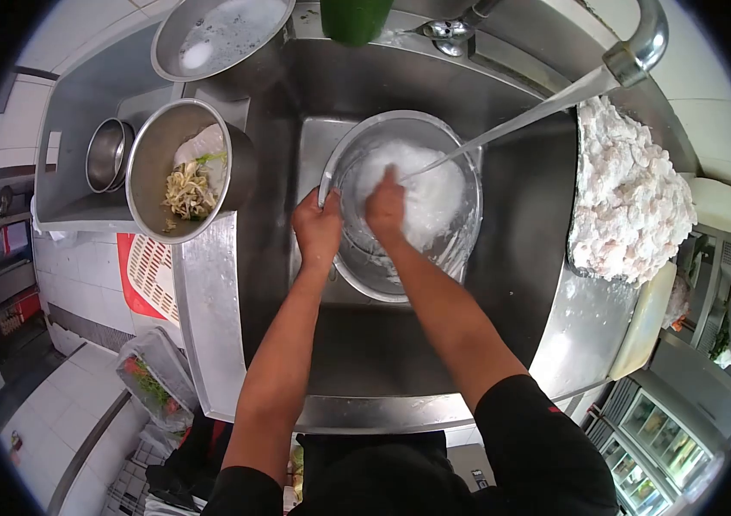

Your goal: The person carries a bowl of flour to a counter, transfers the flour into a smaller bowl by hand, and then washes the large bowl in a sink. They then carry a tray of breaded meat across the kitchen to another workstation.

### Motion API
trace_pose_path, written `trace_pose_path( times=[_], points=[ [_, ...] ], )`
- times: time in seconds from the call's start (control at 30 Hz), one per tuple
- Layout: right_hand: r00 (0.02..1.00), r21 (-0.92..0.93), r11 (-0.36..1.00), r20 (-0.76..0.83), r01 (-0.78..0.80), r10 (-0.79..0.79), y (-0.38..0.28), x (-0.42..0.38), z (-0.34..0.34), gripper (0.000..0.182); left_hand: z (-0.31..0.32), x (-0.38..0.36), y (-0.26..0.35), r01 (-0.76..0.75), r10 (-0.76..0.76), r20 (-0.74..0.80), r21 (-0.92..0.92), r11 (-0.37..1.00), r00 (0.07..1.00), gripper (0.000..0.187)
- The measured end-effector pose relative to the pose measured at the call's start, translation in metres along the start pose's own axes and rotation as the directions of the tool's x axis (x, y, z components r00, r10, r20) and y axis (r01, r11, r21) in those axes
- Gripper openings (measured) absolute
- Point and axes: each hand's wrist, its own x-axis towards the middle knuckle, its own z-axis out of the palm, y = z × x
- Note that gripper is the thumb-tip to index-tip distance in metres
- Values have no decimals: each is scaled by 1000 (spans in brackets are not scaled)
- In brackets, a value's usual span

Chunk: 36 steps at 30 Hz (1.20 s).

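Observation:
A large metal bowl point(363, 265) sits in the steel sink, with cloudy white, foamy water point(434, 193) inside. My left hand point(317, 229) is closed on the bowl's left rim. Inside the bowl, my right hand point(385, 206) is at the white water, its fingers smeared by motion. A stream of water point(520, 125) pours from the tap point(636, 56) at the upper right into the bowl, landing beside my right hand. White residue clings to the bowl's lower right wall.
Right of the sink lies a big heap of white-coated pieces point(632, 193) on a dark tray. A steel pot point(143, 176) with food scraps stands on the left ledge. Behind it is a basin of sudsy water point(240, 34). A green container point(355, 19) stands at the back edge.

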Motion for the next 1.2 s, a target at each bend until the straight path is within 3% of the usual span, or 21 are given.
trace_pose_path(
  times=[0.13,0.17,0.23,0.27,0.3,0.33,0.37,0.43,0.5,0.57,0.63,0.67,0.73,0.8,0.83,0.9,0.97,1.03,1.1,1.13,1.2],
  points=[
    [909,108,904,1,414,-416,-33,12,-28,55,-2,5,-10,36,-36,2,71,997,999,14],
    [870,-87,866,35,493,-492,-11,26,-16,56,-3,4,-10,33,-33,-2,70,997,999,14],
    [938,-50,939,81,341,-337,31,31,-33,57,-6,-2,-1,-62,70,-71,104,993,995,16],
    [917,-165,903,39,397,-396,57,26,-26,50,-9,-3,6,-59,67,-72,104,993,995,16],
    [946,-106,981,299,164,-126,47,9,-64,45,-10,-4,16,54,-53,-43,33,998,998,16],
    [953,-107,979,267,175,-141,58,-10,-62,42,-10,-5,22,171,-172,-9,-37,985,985,15],
    [959,-106,977,235,187,-158,73,-27,-52,40,-8,-5,19,175,-175,-12,-45,984,984,15],
    [955,-38,988,265,148,-133,69,-59,-35,47,-3,-3,8,8,-11,-66,-57,998,998,15],
    [967,157,959,55,238,-249,38,-81,-23,47,-6,-4,6,26,-26,-22,-20,999,999,15],
    [958,389,900,117,198,-261,-24,-75,-53,42,-9,-6,2,47,-48,17,24,999,999,15],
    [961,272,951,188,148,-204,-47,-40,-48,38,-11,-11,-4,114,-115,31,39,993,993,14],
    [950,260,914,-56,311,-307,-29,-21,-23,36,-11,-14,-4,114,-116,38,46,992,993,14],
    [908,184,890,-129,417,-399,11,24,-17,33,-10,-17,-1,111,-111,-18,-11,994,994,15],
    [919,-276,885,239,375,-315,40,37,-48,31,-8,-14,-10,119,-118,-21,14,993,993,16],
    [912,-221,885,132,410,-389,65,28,-53,29,-7,-13,-14,122,-121,-28,41,992,992,17],
    [856,-258,848,378,463,-353,90,8,-82,28,-7,-15,-4,98,-99,-49,-24,995,994,18],
    [821,-318,779,405,540,-404,113,-22,-81,29,-9,-15,5,66,-71,-62,-81,994,996,19],
    [743,-263,787,581,558,-332,114,-48,-81,29,-9,-13,10,146,-146,-22,-21,989,989,20],
    [812,-19,870,371,493,-452,123,-83,-63,31,-5,-11,13,110,-112,-27,-63,992,993,20],
    [806,29,937,501,347,-314,98,-90,-80,33,-4,-10,18,70,-75,-37,-103,992,997,20],
    [788,152,966,559,210,-259,68,-101,-81,33,-6,-11,29,96,-96,-6,-52,994,995,21]
  ],
)
